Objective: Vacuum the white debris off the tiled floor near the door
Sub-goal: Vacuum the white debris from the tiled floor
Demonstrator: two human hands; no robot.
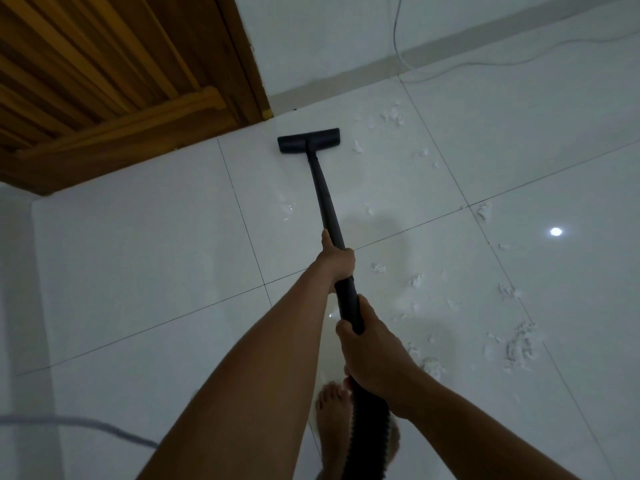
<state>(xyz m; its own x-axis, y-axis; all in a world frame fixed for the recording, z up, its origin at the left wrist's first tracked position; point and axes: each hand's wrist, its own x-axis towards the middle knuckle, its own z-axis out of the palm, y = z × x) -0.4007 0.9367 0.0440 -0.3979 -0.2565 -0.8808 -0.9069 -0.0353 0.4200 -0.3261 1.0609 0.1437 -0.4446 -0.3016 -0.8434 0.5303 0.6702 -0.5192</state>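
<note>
while both hands (337,263) (375,355) grip the wand (323,195), debris (519,344) lies rightward.

Black wand (325,202), white tiles (138,254)

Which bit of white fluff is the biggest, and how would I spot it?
Start at the wooden door top left and cross the tiled floor to the lower right. Right of the right hand, the biggest debris clump is a long smeared patch, while its neighbours are small flecks.

hose (370,424): bottom edge cuts it | door (104,74): cropped top-left
</note>
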